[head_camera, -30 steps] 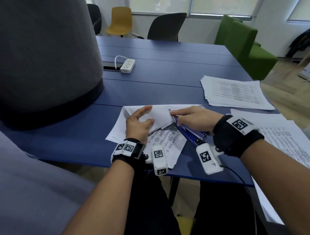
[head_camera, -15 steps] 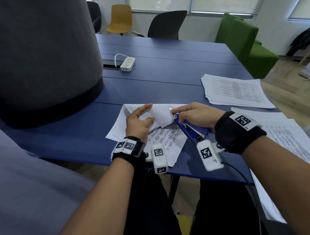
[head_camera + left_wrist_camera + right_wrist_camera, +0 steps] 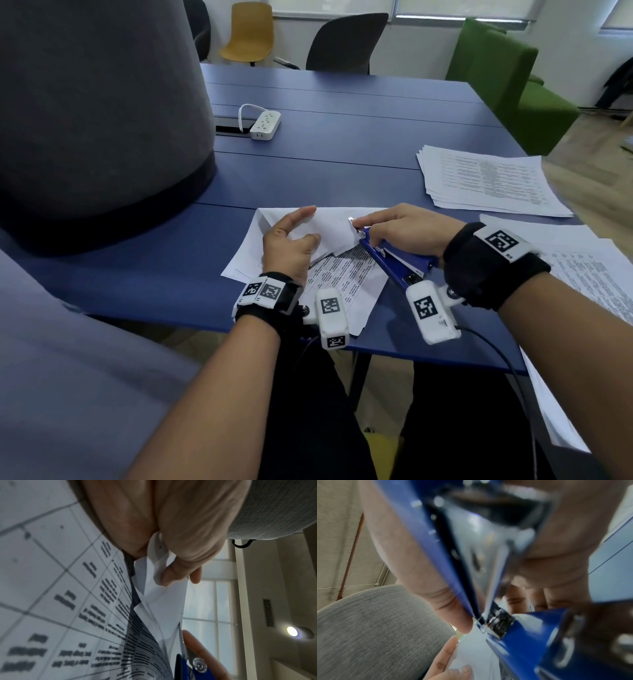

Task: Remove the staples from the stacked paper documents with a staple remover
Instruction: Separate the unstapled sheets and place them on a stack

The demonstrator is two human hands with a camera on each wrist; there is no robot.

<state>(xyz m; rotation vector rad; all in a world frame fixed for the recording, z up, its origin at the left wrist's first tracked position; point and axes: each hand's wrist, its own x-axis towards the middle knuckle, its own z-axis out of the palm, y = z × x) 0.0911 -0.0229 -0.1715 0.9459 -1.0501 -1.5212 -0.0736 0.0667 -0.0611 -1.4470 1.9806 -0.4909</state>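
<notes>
The papers (image 3: 301, 263) lie at the near edge of the blue tabletop (image 3: 342, 164), about midway along it, with one printed sheet hanging a little over that edge. The upper sheets are folded back, blank side up, over the printed table sheet. The left hand (image 3: 289, 243) rests on the folded-back sheets, thumb stretched toward the far side; in the left wrist view its fingers (image 3: 178, 573) curl round the lifted corner of those sheets and pinch it. The right hand (image 3: 404, 228) grips the blue remover (image 3: 394, 255), fingers and thumb wrapped along its body, index finger stretched toward its metal tip. The tip lies at the right corner of the folded sheets, touching the paper; whether it holds a staple cannot be told. In the right wrist view the remover (image 3: 496, 620) meets the white paper just beside the thumb (image 3: 453, 609), the picture blurred. The two hands are apart, with the folded sheets between them.

Toward the right edge of the tabletop lies a fanned stack (image 3: 486, 178), and nearer, at the right near corner, more sheets (image 3: 582, 263) reach over the edge. A white power strip (image 3: 265, 125) sits toward the far left part, beside a large grey shade (image 3: 96, 113) that covers the left side
</notes>
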